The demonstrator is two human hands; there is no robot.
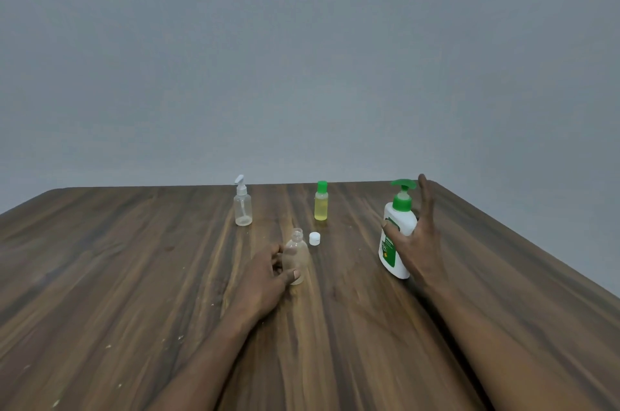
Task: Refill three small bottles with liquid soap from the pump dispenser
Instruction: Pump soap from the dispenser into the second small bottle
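1. Head view is showing a wooden counter [134, 276] under a plain grey wall [302, 41], with 2 bare forearms reaching in from 6 o'clock.
2. The left hand [265, 271] is wrapping around an open clear bottle [296, 256] near the centre of the counter; the thumb and fingers are pinching its lower body, and the bottle is standing upright with its neck uncapped.
3. A small white cap [314, 238] is lying on the counter just beside that bottle, at its 1 o'clock, not touching it.
4. The right hand [416, 236] is holding the pump dispenser [396, 236], a white bottle with a green pump head and a green label, at 3 o'clock from the open bottle. The thumb is pressing on the front of the body, the palm is sitting behind it, and the fingers are stretching up past the pump head.
5. The dispenser is leaning slightly to the left; whether its base is touching the counter I cannot tell.
6. A clear spray bottle [243, 205] with a white trigger top is standing at 11 o'clock, well apart from the hands.
7. A capped bottle [321, 201] with a green cap and yellow liquid inside is standing at 12 o'clock, between the spray bottle and the dispenser.
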